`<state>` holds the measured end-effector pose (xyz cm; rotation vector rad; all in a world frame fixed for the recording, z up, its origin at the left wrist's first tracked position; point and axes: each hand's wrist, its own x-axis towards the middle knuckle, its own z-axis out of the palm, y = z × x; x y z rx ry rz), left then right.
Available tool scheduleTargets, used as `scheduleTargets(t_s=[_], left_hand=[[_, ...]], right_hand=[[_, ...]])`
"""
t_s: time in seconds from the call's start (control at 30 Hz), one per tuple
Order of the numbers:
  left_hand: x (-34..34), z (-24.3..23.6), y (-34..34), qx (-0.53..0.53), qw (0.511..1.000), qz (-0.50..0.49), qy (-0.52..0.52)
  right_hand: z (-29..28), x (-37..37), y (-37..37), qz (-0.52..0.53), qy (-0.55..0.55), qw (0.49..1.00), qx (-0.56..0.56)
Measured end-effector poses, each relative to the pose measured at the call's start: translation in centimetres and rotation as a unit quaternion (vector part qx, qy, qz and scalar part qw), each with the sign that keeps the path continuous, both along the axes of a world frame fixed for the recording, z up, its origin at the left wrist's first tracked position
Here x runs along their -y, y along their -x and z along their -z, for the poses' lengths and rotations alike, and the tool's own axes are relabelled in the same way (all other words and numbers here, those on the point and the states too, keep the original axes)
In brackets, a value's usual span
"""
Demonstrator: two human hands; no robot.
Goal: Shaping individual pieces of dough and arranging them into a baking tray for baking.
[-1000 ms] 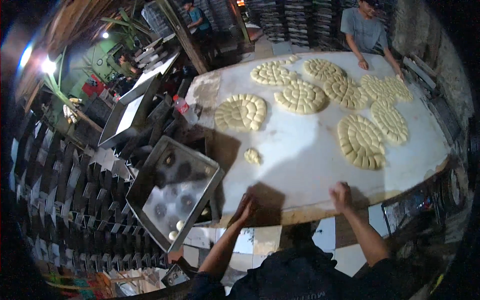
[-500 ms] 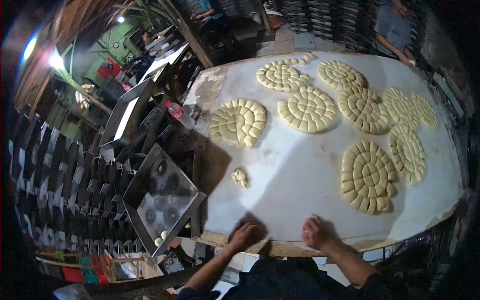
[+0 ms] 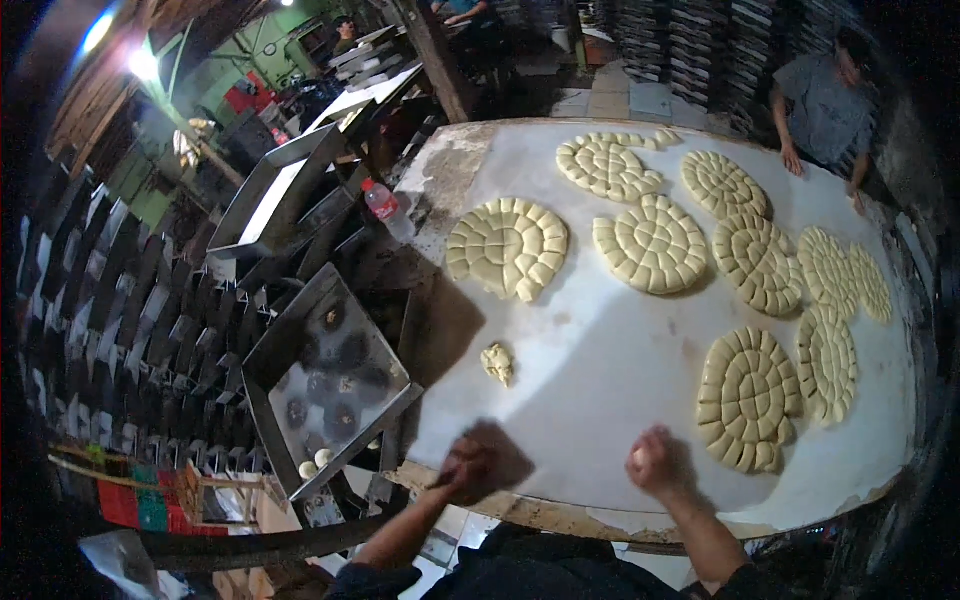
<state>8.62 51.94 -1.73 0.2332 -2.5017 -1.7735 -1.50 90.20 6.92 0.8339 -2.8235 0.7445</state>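
Note:
My left hand [image 3: 465, 462] rests low on the white tabletop [image 3: 570, 430] near its front left edge, fingers curled; what is beneath them is hidden. My right hand [image 3: 652, 460] is closed farther right on the same surface, with something small and pale, hard to make out, at its fingers. A small rough lump of dough [image 3: 498, 362] lies above my left hand. Several flat rounds of dough cut into small segments, such as one at the right [image 3: 745, 395] and one at the upper left [image 3: 505, 245], cover the table's far and right parts.
A deep metal tray [image 3: 340, 370] with pale balls [image 3: 307, 468] adjoins the table's left, with another tray [image 3: 230, 235] behind. A red-labelled bottle [image 3: 383, 205] stands nearby. Stacked dark pans [image 3: 130, 360] fill the left. A co-worker [image 3: 822, 105] is at the far right corner; others work behind.
The view has shifted. Both my hands stay low on the table and my right one has moved slightly relative to my left. The co-worker's arms at the far corner have changed position.

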Motion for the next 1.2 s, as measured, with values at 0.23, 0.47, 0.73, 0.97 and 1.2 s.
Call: scheduleTargets(t_s=[0.23,0.47,0.73,0.97,1.2], left_hand=[[-0.2,-3.5,10.7,-0.169,0.932,0.025,0.319],[0.9,6.2,2.1,-0.068,0.995,0.066,0.019],[7.1,-11.4,-2.8,-0.061,0.974,0.18,-0.125],[9.5,-14.8,-2.9,-0.161,0.983,0.088,0.032],[5.5,-19.5,-3.0,-0.107,0.982,0.15,-0.032]], right_hand=[[0.9,8.9,4.8,0.204,-0.004,0.977,-0.062],[4.9,11.0,-3.4,0.18,0.104,0.972,-0.111],[2.5,27.7,-11.1,0.078,0.29,0.944,0.136],[-6.3,31.7,-8.4,-0.066,0.162,0.985,-0.011],[-2.4,29.8,1.8,-0.034,0.133,0.985,-0.103]])
